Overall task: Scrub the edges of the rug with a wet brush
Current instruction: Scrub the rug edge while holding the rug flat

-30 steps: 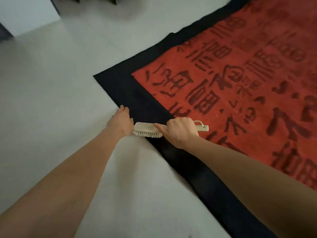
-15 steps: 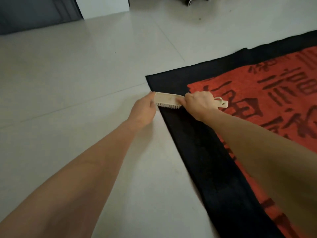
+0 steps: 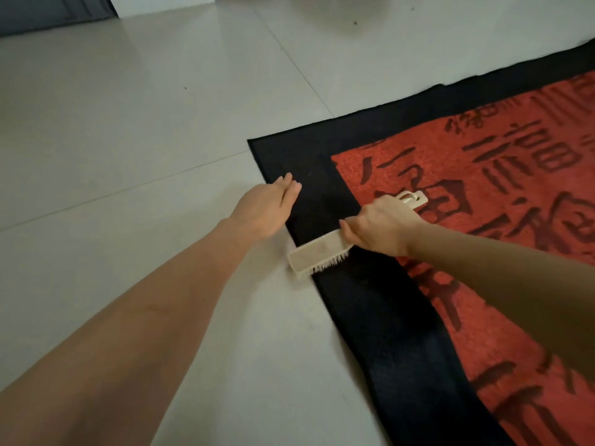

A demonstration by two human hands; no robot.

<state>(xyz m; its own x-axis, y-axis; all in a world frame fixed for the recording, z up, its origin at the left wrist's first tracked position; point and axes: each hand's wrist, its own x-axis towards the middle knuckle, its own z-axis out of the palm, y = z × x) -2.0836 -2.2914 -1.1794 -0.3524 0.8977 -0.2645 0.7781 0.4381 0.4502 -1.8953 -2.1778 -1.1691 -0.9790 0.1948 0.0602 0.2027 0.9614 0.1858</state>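
On the pale tiled floor (image 3: 135, 130) lies a large rug (image 3: 483, 252), red at its centre with dark calligraphy and framed by a wide black border, one corner pointing toward the upper left. Across that border near the corner, the cream brush (image 3: 317, 254) sits bristles down, its free end reaching just past the rug's outer edge over the tile. The right hand (image 3: 380, 225) grips the brush handle, fingers curled around it, the handle's looped tip showing beyond the knuckles. The left hand (image 3: 265, 206) rests flat, fingers straight and together, on the rug's edge just beside the brush.
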